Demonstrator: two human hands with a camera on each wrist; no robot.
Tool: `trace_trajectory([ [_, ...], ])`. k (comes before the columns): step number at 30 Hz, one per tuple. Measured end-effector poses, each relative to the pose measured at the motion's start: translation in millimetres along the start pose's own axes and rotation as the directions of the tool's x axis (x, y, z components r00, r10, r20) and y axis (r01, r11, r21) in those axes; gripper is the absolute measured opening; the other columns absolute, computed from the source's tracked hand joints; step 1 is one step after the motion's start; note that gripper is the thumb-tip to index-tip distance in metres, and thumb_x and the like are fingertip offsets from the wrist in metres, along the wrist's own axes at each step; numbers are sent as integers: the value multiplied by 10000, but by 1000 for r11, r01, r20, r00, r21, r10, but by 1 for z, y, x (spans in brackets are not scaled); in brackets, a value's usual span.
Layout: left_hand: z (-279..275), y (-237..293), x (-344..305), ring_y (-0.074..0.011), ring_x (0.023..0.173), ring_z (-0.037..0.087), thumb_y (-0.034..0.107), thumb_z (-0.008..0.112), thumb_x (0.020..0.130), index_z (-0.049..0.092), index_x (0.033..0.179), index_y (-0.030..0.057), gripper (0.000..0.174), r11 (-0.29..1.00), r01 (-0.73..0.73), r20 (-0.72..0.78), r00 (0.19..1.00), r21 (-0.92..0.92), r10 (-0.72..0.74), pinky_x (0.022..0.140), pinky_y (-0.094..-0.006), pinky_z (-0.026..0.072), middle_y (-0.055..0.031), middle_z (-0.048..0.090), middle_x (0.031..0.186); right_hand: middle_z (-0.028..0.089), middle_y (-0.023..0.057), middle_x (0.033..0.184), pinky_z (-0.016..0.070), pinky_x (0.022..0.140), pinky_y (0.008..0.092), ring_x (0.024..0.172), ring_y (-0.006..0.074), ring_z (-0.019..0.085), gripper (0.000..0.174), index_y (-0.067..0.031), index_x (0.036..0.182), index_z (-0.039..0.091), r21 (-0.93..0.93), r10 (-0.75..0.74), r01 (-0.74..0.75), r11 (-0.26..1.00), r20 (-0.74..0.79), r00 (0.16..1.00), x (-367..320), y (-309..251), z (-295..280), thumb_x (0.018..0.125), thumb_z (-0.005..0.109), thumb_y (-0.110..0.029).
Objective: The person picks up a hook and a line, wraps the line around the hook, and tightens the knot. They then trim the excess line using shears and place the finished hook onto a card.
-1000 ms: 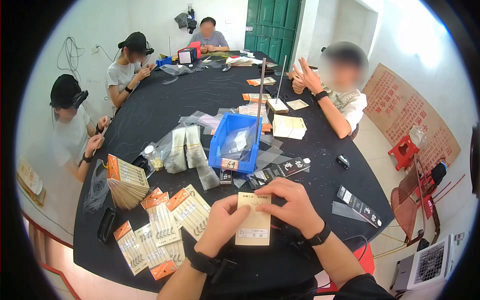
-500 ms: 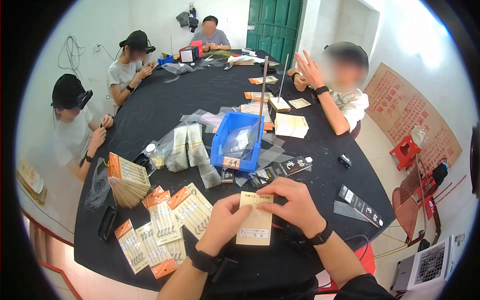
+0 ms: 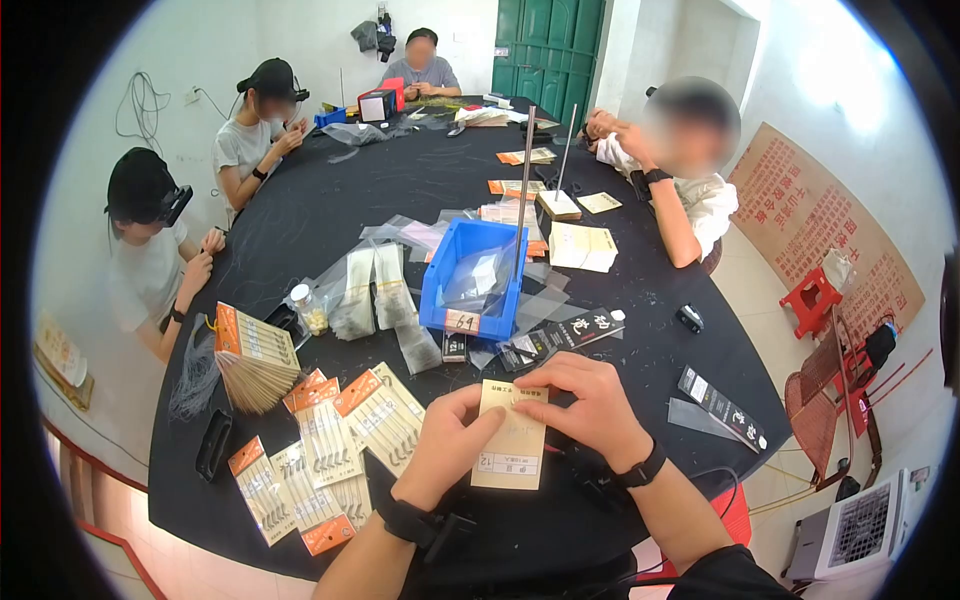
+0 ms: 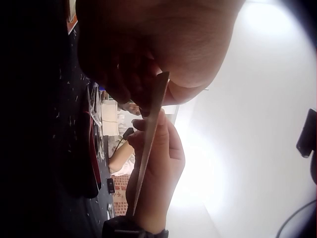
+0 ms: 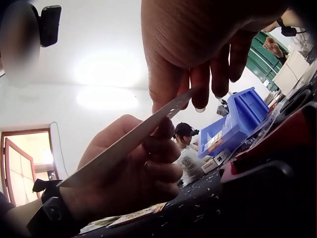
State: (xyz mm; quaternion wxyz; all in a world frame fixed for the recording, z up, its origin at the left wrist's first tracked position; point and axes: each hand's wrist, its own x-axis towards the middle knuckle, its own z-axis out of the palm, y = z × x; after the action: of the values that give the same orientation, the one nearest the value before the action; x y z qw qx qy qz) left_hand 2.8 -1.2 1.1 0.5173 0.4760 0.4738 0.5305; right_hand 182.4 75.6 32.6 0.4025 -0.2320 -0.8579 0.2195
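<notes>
A cream card (image 3: pixel 513 440) with printing and a label near its lower end is held upright above the table's near edge. The left hand (image 3: pixel 447 440) grips its left side, thumb on the front face and fingers behind. At the card's upper right, the right hand (image 3: pixel 588 408) pinches it between thumb and fingers, close to small slits. In the left wrist view the card (image 4: pixel 151 144) appears nearly edge-on between both hands. The right wrist view shows the card (image 5: pixel 119 144) edge-on too, the left hand (image 5: pixel 133 163) curled behind it with several fingers bent.
A blue bin (image 3: pixel 470 280) stands beyond the hands, with a metal rod at its right. Orange-topped hook cards (image 3: pixel 325 440) and a fanned card stack (image 3: pixel 255 360) lie left. A black package (image 3: pixel 720 410) lies right. Other people sit around the black table.
Both hands and the card have barely moved. The person at the right has brought raised, spread fingers together and lowered them slightly.
</notes>
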Motion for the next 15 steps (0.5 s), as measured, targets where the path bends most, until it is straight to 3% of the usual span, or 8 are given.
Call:
trace_trajectory([
  [5, -2, -2, 1, -92, 822, 639, 77, 579, 886, 633, 1081, -25, 226, 1000, 3, 4, 1000, 4, -3, 719, -241, 503, -63, 685, 953, 619, 60, 724, 478, 562, 271, 627, 180, 605, 184, -44, 882, 714, 7, 7, -7, 1000, -10, 1000, -1, -1, 0, 735, 779, -135],
  [15, -2, -1, 1, -92, 849, 634, 83, 580, 888, 630, 1103, -25, 246, 1000, 3, 25, 1000, -20, -2, 750, -245, 499, -57, 680, 966, 638, 59, 734, 466, 552, 254, 599, 144, 582, 194, -32, 892, 719, 53, 48, -47, 997, -5, 999, 0, -2, -1, 721, 783, -97],
])
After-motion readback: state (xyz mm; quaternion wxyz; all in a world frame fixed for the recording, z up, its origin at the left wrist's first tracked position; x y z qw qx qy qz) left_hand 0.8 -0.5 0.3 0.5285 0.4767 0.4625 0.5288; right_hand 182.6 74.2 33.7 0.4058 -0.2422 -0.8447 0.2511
